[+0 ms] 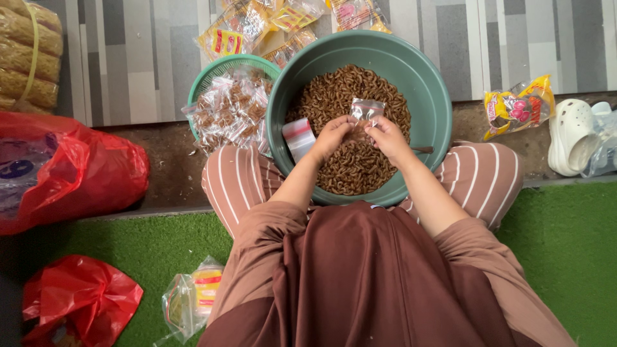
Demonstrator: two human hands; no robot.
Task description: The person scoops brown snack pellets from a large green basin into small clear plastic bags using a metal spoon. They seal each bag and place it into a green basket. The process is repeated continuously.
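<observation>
A big green basin (pixel 429 90) rests on my striped lap, filled with brown curled snacks (pixel 340 93). Over it, my left hand (pixel 331 136) and my right hand (pixel 387 137) both pinch a small clear plastic bag (pixel 366 110), holding it upright above the snacks. A stack of empty clear bags with a red strip (pixel 298 137) leans inside the basin by my left hand.
A small green basket (pixel 218 69) of filled snack bags (pixel 230 109) sits left of the basin. Yellow snack packets (pixel 517 106) lie right and at the top. Red plastic bags (pixel 71 170) lie left, a white clog (pixel 572 135) right, green turf (pixel 565 244) below.
</observation>
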